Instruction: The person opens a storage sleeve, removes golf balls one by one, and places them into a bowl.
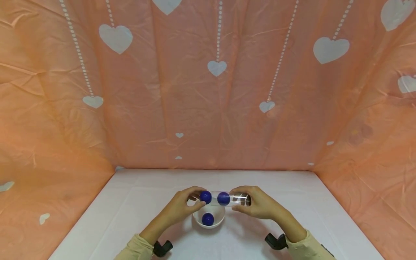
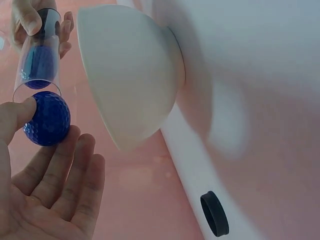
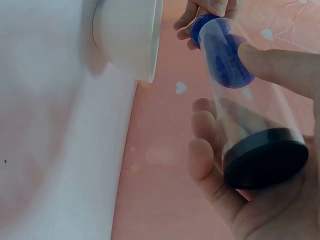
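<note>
A flat white table [image 1: 130, 202] under a smooth white covering fills the lower part of the head view, its far edge meeting the peach heart-patterned cloth that walls it in behind and along both side edges. Sitting directly on the table, close to the near edge and about midway between the left and right edges, is a small round white bowl [image 1: 198, 220]. Inside that bowl rests one dark blue dimpled ball [image 1: 208, 219]. The wrist views show the bowl [image 2: 127, 75] standing upright on a narrow foot, its base flat against the surface.
</note>
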Demonstrator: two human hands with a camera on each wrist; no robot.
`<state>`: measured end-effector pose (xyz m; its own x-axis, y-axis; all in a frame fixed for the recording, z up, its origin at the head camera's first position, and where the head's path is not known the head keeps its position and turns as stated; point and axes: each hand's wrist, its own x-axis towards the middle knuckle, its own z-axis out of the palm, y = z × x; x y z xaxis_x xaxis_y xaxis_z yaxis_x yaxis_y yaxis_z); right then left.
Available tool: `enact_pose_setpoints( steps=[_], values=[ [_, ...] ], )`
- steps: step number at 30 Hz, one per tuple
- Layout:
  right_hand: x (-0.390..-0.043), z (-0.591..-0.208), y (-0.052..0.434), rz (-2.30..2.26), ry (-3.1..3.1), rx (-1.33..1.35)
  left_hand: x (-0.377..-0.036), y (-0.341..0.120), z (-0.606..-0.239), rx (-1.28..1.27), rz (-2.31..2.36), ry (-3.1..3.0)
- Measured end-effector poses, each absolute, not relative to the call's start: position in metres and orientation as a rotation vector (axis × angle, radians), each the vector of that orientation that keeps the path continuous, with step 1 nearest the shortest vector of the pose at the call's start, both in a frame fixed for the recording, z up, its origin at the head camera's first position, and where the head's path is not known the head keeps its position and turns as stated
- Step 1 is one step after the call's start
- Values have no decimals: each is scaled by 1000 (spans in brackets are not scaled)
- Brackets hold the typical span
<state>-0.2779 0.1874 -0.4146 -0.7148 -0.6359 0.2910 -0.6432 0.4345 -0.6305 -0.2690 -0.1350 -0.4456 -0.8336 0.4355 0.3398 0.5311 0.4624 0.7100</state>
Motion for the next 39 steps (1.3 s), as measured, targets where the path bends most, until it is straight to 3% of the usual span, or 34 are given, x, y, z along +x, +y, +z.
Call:
enact_pose_setpoints(
  steps=[39],
  values=[
    [-279, -416, 190, 1175, -2684, 1140, -265, -137, -452, -820, -853, -2694]
  ],
)
